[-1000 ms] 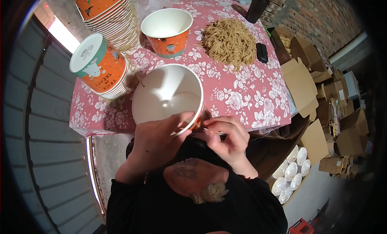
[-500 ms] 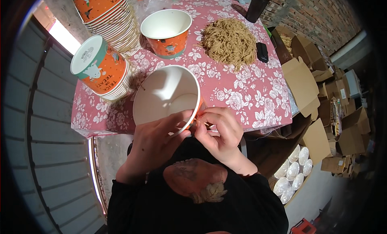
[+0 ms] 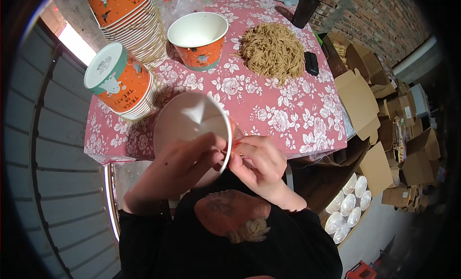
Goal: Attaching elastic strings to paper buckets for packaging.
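Note:
A paper bucket (image 3: 175,123), white inside and orange outside, is tilted with its mouth toward me at the table's front edge. My left hand (image 3: 185,161) reaches into the mouth, its thumb and fingertips pinched together against the inner wall by the right rim. Outside that same rim, my right hand (image 3: 261,161) has its fingertips closed in a pinch, opposite the left ones. Whatever lies between the fingertips is too small to make out. Beyond the bucket rests a heap of tan cords (image 3: 272,52). Another orange bucket (image 3: 199,43) stands upright at the back.
Nested orange buckets form a tall stack (image 3: 132,34) and a shorter, tipped stack (image 3: 122,82) at left. A black cup (image 3: 306,10) and a small black case (image 3: 311,63) lie near the right edge of the flowered tablecloth (image 3: 283,118). Open cardboard boxes (image 3: 357,99) crowd the right side.
The bucket has come lower, closer to me, and turned. My left thumb, formerly outside the rim, is now inside with the fingers. My right hand has shifted slightly down and left.

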`<control>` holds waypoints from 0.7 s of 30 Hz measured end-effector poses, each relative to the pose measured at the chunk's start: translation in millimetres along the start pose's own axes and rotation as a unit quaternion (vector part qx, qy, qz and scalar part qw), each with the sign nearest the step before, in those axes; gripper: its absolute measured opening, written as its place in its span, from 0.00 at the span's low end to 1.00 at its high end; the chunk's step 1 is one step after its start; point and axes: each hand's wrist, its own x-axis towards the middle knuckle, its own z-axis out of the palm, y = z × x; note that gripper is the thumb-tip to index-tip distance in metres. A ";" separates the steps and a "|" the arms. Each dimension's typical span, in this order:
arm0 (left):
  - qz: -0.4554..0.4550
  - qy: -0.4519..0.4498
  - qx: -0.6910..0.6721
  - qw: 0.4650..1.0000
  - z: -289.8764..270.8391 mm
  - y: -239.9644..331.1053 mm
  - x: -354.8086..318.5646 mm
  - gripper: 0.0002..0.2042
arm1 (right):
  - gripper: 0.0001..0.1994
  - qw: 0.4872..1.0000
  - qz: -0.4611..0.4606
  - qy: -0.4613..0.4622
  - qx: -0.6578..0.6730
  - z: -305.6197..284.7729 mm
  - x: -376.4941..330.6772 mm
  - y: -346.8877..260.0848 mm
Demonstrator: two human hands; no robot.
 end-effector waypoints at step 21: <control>0.099 0.108 0.214 0.966 19.5 -7.7 13.4 0.06 | 0.07 0.963 0.220 -0.129 0.085 -27.9 2.8 10.5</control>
